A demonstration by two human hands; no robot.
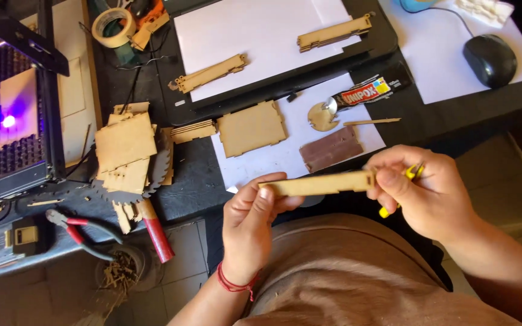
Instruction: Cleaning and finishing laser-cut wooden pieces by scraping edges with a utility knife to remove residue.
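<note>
My left hand (250, 224) and my right hand (421, 190) hold a long, thin laser-cut wooden strip (321, 183) between them, level, just off the desk's front edge. The left fingers pinch its left end; the right thumb and fingers pinch its right end. A small yellow-handled tool (401, 192) is also tucked in my right hand. A red cord circles my left wrist.
On the dark desk (200, 175) lie white paper sheets, a square wooden panel (252, 128), two notched wooden strips (209, 73) (335, 32), a brown block (331, 148), a glue tube (373, 89), a stack of cut wooden parts (127, 151), red-handled pliers (80, 232), masking tape (113, 27), a mouse (489, 59) and a laser engraver (10, 108).
</note>
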